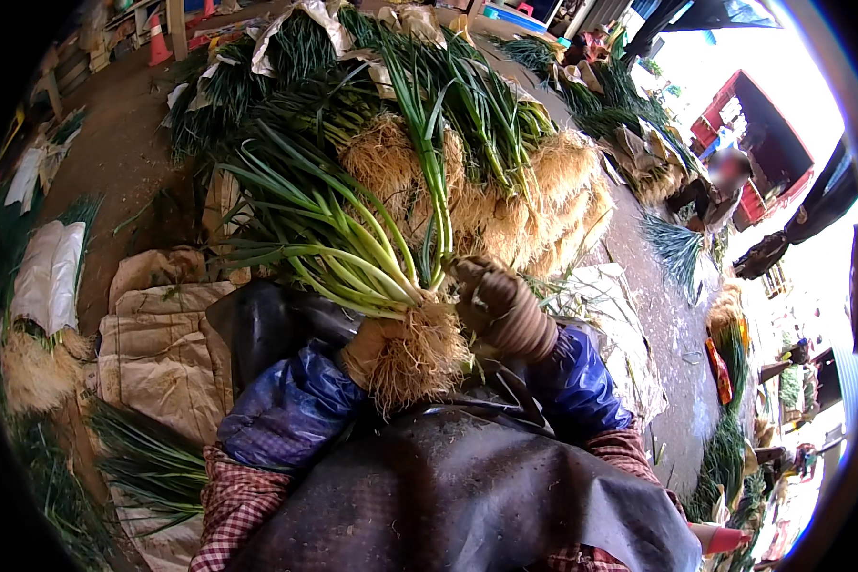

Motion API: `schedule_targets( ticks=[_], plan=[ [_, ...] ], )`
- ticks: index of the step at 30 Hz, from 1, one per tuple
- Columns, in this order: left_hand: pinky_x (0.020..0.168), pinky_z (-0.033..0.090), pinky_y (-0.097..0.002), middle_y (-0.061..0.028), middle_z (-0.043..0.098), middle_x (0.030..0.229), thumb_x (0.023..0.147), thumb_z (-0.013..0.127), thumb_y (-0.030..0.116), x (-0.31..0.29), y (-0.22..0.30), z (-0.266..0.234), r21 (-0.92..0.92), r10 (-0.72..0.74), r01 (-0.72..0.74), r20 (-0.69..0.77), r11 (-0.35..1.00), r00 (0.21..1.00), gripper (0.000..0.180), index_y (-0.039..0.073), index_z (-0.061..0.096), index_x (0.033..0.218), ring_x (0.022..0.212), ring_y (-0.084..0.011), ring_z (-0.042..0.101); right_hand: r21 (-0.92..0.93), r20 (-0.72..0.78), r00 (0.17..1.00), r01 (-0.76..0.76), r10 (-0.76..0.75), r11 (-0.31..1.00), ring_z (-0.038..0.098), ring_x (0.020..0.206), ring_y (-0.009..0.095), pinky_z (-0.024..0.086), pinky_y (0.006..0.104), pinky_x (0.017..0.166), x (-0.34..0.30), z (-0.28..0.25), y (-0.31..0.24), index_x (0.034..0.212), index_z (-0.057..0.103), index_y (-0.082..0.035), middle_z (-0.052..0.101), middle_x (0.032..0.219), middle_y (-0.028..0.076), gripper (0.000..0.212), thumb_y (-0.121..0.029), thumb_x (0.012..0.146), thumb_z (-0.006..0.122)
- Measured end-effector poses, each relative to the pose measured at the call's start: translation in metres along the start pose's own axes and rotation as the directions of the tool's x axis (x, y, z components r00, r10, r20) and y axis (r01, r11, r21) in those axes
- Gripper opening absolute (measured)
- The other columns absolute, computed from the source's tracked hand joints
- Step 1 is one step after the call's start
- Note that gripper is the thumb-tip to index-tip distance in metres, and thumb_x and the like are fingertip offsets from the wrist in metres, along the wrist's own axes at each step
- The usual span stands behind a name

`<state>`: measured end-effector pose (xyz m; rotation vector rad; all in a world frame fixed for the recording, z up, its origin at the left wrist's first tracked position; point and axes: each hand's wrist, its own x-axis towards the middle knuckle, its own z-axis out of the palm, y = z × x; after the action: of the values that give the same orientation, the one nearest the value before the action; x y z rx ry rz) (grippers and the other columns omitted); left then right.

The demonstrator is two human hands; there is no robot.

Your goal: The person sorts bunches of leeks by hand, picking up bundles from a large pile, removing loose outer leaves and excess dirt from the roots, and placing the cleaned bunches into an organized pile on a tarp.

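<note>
Working above a dark apron [429,486], holding a fanned bundle of green onions [367,253] with the grip of the left hand [365,348] at the pale roots [418,357], partly hidden behind them. Curling the right hand [494,300] beside the base of one upright stalk [439,210]; impossible to tell whether pinching it. Probably best to support the roots snugly and avoid creasing the leaves [291,176]. Beyond: a grey floor [660,286], with a large heap of similar plants [496,124] ahead, a folded tan sack [162,334] at left and a distant orange-and-white cone [158,43].
</note>
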<state>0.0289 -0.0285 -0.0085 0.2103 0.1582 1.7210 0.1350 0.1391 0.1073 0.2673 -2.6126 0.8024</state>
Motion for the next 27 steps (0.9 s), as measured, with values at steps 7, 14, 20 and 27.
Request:
schedule_targets(
  ticks=[7,14,20,27],
  plan=[
    [0.082,0.057,-0.0429,-0.0143,0.063,0.114,0.088,0.062,0.017,0.005,0.002,-0.008,0.155,0.101,-0.094,-0.040,0.983,0.994,0.041,0.004,0.052,0.125,0.097,-0.0292,0.064,-0.395,0.089,0.993,-0.036,0.077,0.918,0.064,0.065,0.029,0.052,0.0380,0.054,0.003,0.014,-0.009,0.098,0.068,-0.013,0.065,0.079,0.009,0.020,-0.018,0.078,0.067],
    [0.063,0.059,-0.0388,-0.0112,0.063,0.096,0.088,0.061,0.007,-0.010,0.010,-0.005,0.054,0.106,-0.114,0.128,0.992,0.986,0.042,0.003,0.047,0.127,0.071,-0.0232,0.066,-0.227,-0.083,0.995,-0.077,0.060,0.971,0.056,0.053,0.031,0.044,0.0414,0.047,-0.013,0.036,0.003,0.075,0.059,-0.012,0.051,0.060,0.011,0.011,-0.018,0.074,0.067],
    [0.092,0.049,-0.0532,-0.0179,0.055,0.115,0.090,0.060,0.016,-0.016,0.021,0.029,-0.166,0.029,0.035,0.372,0.985,0.928,0.037,0.006,0.049,0.124,0.111,-0.0345,0.053,-0.772,0.304,0.933,0.121,0.195,0.624,0.062,0.080,0.021,0.051,0.0358,0.059,-0.080,0.025,0.112,0.093,0.063,-0.013,0.062,0.090,0.005,0.016,-0.020,0.079,0.061],
    [0.075,0.058,-0.0398,-0.0108,0.064,0.097,0.079,0.060,-0.003,-0.007,0.001,0.021,0.215,0.151,-0.149,0.006,0.965,0.989,0.038,0.001,0.055,0.117,0.084,-0.0239,0.067,0.749,0.359,0.582,-0.646,0.729,0.147,0.059,0.093,0.015,0.050,0.0292,0.078,-0.022,0.005,0.025,0.140,0.042,-0.008,0.061,0.109,0.005,0.063,-0.037,0.090,0.066]
  ],
)
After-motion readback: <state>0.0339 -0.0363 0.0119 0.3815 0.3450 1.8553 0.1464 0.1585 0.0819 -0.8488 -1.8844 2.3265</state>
